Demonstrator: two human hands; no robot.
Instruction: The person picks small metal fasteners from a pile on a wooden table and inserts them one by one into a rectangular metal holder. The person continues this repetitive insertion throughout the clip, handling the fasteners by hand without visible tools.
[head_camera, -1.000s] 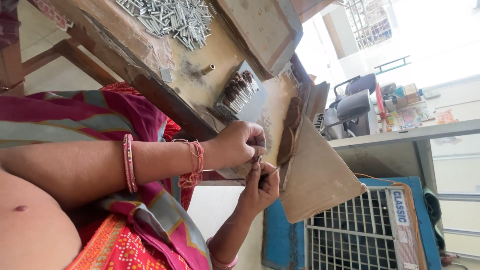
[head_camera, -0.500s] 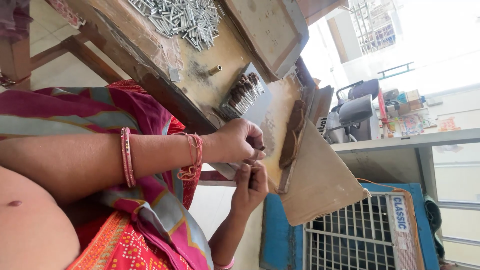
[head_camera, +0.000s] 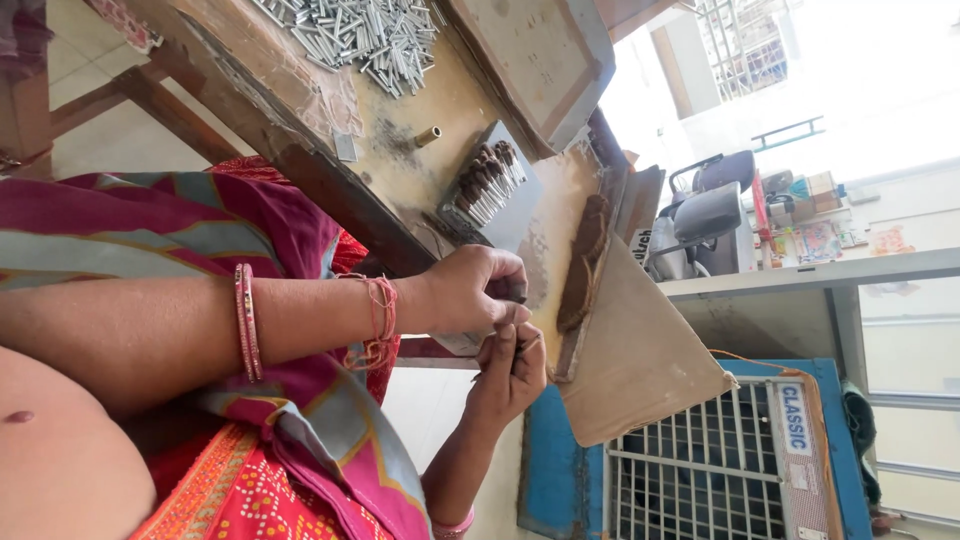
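Thin dark stick (head_camera: 522, 347) sits pinched in my right hand (head_camera: 510, 372), at six o'clock from my left hand (head_camera: 478, 292), whose fingers curl closed over its upper end, apparently to steady it. Both meet at the desk (head_camera: 400, 170) edge, wrists bent inward.

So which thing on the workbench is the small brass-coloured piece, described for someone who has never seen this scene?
Start at the worn wooden workbench that runs across the top of the picture. Between the big heap of silver metal tubes and the grey tray of dark-tipped tubes lies one short brass-coloured cylinder. It lies alone on bare wood, and its yellow colour sets it apart from the silver tubes.
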